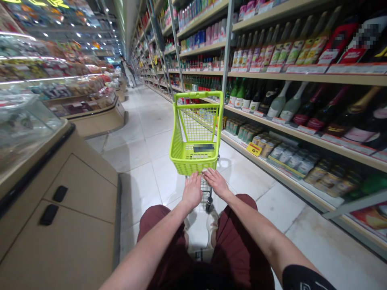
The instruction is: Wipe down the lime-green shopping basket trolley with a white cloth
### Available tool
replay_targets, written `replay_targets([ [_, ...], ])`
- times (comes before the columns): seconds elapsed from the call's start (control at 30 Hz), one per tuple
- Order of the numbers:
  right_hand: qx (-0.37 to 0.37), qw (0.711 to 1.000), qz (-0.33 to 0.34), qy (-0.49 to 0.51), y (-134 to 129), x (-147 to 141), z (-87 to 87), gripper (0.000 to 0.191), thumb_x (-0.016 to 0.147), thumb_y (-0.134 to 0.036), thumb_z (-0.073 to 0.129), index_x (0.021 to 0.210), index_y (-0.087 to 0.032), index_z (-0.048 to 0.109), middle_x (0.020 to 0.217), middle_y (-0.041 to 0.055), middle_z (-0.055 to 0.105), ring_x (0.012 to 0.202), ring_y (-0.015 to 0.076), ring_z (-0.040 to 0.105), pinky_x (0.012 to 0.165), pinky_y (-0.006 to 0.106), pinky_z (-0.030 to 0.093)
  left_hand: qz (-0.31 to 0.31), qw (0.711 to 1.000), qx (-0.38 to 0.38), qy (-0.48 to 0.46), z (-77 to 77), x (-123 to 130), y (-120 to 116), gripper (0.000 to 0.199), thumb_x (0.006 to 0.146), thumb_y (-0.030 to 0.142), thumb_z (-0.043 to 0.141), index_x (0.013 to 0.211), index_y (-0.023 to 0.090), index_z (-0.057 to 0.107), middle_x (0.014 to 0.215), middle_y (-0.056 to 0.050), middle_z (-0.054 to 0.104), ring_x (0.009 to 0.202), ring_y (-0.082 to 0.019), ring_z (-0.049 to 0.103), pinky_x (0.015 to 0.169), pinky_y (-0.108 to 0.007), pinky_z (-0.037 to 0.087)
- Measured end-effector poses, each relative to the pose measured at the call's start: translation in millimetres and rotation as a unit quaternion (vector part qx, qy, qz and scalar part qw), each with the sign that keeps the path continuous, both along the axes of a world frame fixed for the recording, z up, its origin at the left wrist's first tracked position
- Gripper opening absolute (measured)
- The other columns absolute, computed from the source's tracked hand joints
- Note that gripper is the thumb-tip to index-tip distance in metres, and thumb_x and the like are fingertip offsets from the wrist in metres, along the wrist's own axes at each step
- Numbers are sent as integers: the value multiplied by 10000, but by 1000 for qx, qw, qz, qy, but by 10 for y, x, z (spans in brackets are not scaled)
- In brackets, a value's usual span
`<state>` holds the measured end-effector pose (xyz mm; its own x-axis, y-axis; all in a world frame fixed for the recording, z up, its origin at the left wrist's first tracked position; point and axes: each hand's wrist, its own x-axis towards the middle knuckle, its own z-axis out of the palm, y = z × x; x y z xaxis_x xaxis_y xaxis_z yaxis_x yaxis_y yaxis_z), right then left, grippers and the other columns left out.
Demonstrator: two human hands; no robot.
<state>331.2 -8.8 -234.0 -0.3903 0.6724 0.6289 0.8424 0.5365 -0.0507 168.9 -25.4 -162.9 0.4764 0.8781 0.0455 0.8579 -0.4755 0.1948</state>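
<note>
A lime-green shopping cart (193, 165) with a plastic basket stands upright just ahead of my knees. Its handle (198, 94) rises at the far side, and a dark strip (203, 148) shows inside the basket, which otherwise holds nothing visible. My left hand (192, 190) reaches to the near lower edge of the basket, palm down, fingers stretched out. Beside it, my right hand (216, 183) has its fingers extended to the same edge, its fingertips at the plastic. Whether the fingertips press on it or only rest near it, I cannot tell.
Drink shelves (302, 125) with bottles and cans run along the right, with a yellow price tag (254, 149) low down. A beige display counter (75, 193) flanks the left. The tiled aisle (148, 117) stretches ahead; a blurred person (128, 72) stands far off.
</note>
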Motion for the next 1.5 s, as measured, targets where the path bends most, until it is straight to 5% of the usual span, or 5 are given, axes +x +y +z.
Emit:
replay_targets([
  [0.3,69,973,-132,177,36,223,392,380,852,-195,423,1230,-183,471,1289,87,454,1293,234,226,1023,478,285,47,999,2,-18,55,-64,124,634,679,124,431,1295,82,289,1416,-155,231,1306,-260,188,1043,-447,190],
  [0.57,-21,978,-107,175,-112,-19,-256,427,788,-122,479,1207,-208,491,1256,98,488,1232,228,353,947,453,394,17,999,-6,-30,9,-61,33,634,677,120,432,1296,97,295,1419,-143,230,1309,-253,182,1047,-430,190],
  [0.87,75,986,-58,136,99,-165,641,345,866,-167,388,1188,-211,506,1285,65,462,1292,209,235,1028,469,276,62,998,9,-26,1,-317,176,622,682,118,424,1292,91,303,1416,-143,238,1305,-257,191,1043,-439,193],
  [1.17,-4,998,50,-46,55,-473,69,281,848,-125,458,1106,-174,558,1195,75,549,1240,201,345,959,445,372,75,997,2,-18,-108,-557,114,629,685,114,421,1299,90,285,1414,-145,241,1305,-243,192,1039,-432,209],
  [1.5,66,994,70,-44,349,-809,504,315,875,-140,407,1172,-172,510,1275,55,477,1290,199,237,1031,436,279,119,993,26,-4,-99,-719,333,614,697,133,445,1287,109,275,1410,-139,250,1301,-238,205,1032,-435,228],
])
